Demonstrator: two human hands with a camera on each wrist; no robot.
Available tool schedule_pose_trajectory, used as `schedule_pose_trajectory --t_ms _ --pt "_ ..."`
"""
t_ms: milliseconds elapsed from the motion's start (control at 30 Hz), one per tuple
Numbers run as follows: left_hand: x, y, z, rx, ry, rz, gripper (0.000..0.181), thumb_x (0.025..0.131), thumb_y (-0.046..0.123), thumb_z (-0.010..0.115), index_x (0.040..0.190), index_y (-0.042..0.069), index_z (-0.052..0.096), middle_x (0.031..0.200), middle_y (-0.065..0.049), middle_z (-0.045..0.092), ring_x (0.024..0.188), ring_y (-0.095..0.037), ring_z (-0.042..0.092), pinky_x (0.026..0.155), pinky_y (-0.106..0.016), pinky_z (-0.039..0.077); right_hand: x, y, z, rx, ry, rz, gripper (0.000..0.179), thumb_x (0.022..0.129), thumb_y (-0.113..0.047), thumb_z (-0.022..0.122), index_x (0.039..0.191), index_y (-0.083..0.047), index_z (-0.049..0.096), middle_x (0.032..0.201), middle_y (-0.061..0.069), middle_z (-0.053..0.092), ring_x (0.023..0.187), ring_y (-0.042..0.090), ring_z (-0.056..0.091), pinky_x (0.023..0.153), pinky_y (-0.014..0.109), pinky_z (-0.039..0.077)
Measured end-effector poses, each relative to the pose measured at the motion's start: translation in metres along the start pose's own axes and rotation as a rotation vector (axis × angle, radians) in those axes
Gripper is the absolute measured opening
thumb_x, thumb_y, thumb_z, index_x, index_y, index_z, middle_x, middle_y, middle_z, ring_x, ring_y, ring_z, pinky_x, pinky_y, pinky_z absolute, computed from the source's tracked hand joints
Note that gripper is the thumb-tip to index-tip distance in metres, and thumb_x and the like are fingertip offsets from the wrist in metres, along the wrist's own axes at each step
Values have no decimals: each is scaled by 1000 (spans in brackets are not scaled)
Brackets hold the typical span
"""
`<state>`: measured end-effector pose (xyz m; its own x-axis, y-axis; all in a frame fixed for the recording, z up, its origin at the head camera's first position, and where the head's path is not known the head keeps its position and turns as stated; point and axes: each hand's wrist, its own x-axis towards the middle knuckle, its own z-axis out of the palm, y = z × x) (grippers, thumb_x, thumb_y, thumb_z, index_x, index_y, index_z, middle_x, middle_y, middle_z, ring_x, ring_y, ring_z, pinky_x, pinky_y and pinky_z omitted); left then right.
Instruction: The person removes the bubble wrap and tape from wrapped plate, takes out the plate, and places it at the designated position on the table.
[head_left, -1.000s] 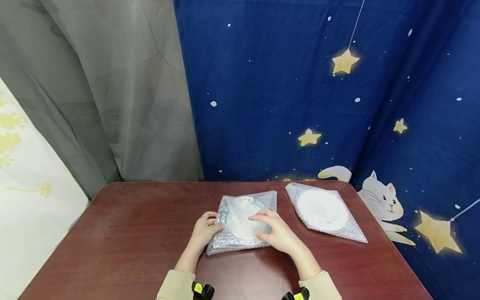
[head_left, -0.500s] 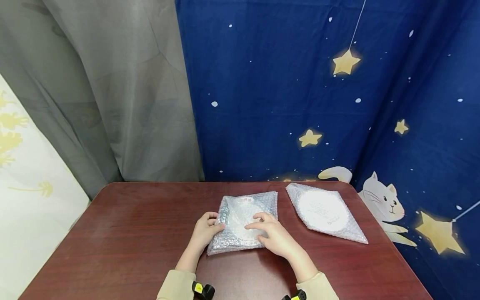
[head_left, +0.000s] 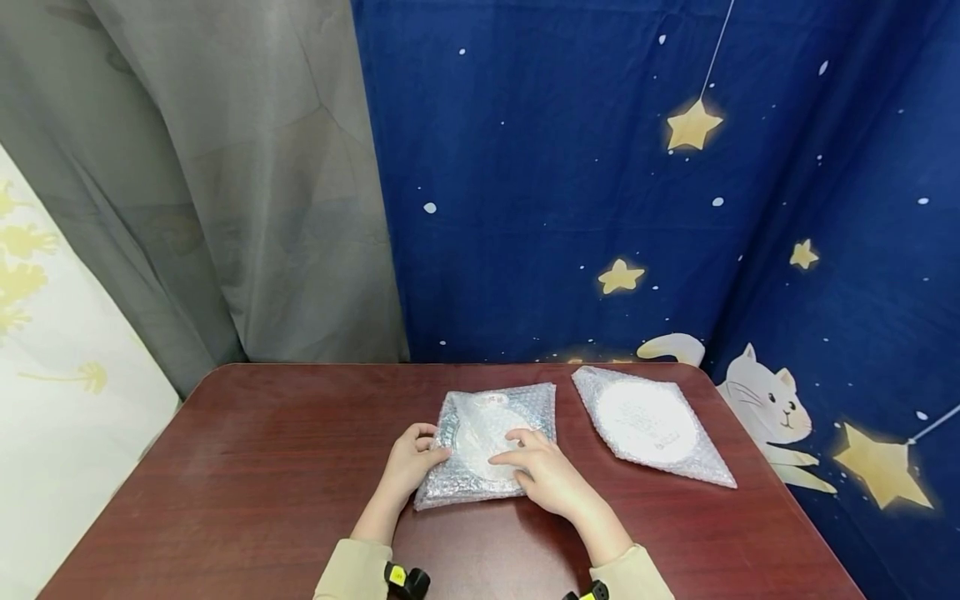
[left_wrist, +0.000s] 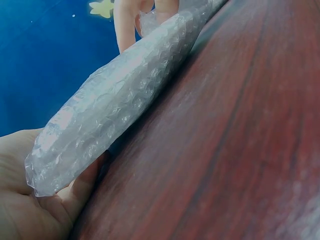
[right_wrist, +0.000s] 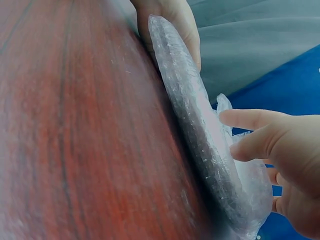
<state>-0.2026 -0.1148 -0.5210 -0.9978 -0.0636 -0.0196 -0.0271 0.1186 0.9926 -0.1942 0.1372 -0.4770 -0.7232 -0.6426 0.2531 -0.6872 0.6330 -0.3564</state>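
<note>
A flat bubble-wrapped package (head_left: 476, 483) lies on the table, with a pale round shape showing through the wrap. My left hand (head_left: 408, 462) grips its left edge, thumb on top; in the left wrist view that hand (left_wrist: 25, 195) wraps round a corner with fingers underneath. Over the package's right part is my right hand (head_left: 555, 479), fingers spread and slightly bent. The right wrist view has its fingertips (right_wrist: 231, 119) touching the upper side, where a flap of wrap (right_wrist: 224, 102) sticks up. Whether they pinch any wrap is unclear.
A second bubble-wrapped package (head_left: 652, 421) with a white disc shape lies at the back right of the reddish-brown wooden table (head_left: 285, 467). Grey curtain (head_left: 300, 208) and blue star-patterned curtain (head_left: 525, 167) hang behind the back edge.
My right hand has shifted a little left and down across the package top, its index finger straightening. The left hand and both packages have stayed in place.
</note>
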Motion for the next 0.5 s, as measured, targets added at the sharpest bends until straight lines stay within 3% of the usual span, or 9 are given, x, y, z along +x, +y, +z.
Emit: schedule_pose_trajectory --t_ms 500 --pt "0 -1 -1 48 -6 -1 42 80 5 74 116 -3 53 89 -11 68 70 -18 61 63 -31 50 0 1 5 -37 19 -12 32 84 -1 65 106 -23 73 124 9 55 114 28 50 94 52 38"
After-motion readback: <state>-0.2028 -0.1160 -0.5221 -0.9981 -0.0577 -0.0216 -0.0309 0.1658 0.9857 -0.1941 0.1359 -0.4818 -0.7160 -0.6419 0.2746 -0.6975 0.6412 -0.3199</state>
